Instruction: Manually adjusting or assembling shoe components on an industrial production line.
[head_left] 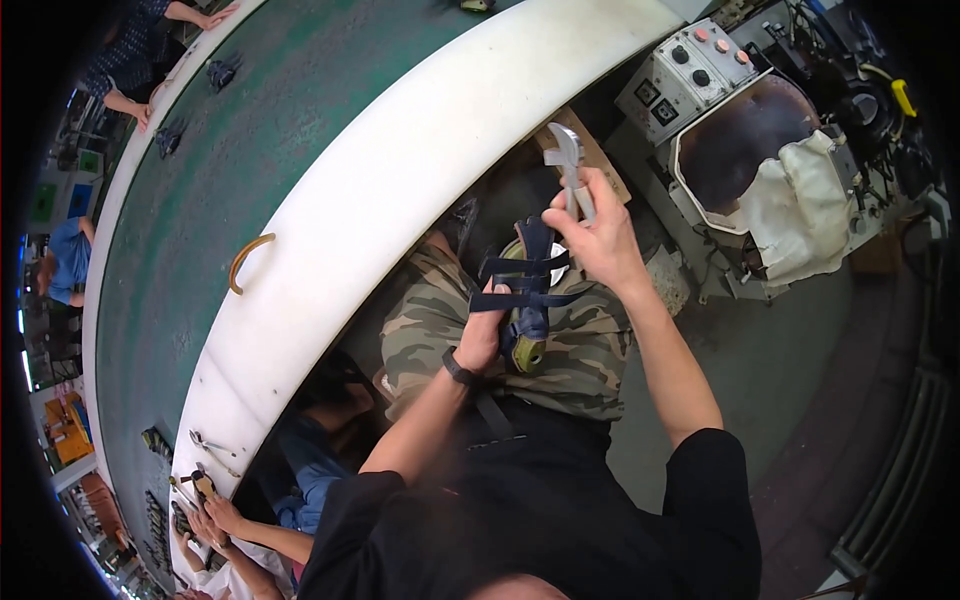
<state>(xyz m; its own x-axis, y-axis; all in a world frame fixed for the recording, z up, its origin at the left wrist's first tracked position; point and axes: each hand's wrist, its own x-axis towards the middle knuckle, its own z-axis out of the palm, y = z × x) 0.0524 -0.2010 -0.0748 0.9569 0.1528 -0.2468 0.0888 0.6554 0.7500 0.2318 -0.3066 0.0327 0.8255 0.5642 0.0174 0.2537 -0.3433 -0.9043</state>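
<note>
Over my lap, my left hand (480,335) grips a sandal upper (533,310) from its left side. The upper is dark blue with several loose straps, and it sits on a yellow-green shoe last (528,353). My right hand (603,238) is closed around the handles of metal lasting pincers (567,150). Their jaws point up and away from me, beyond the far end of the upper. The pincers are apart from the sandal.
A white bench edge (330,190) curves along a green conveyor belt (300,100) carrying dark shoe pieces. A brown curved strip (248,262) lies on the bench. At right stands a machine with a control box (690,80) and pale cloth (800,205). Other people work at left.
</note>
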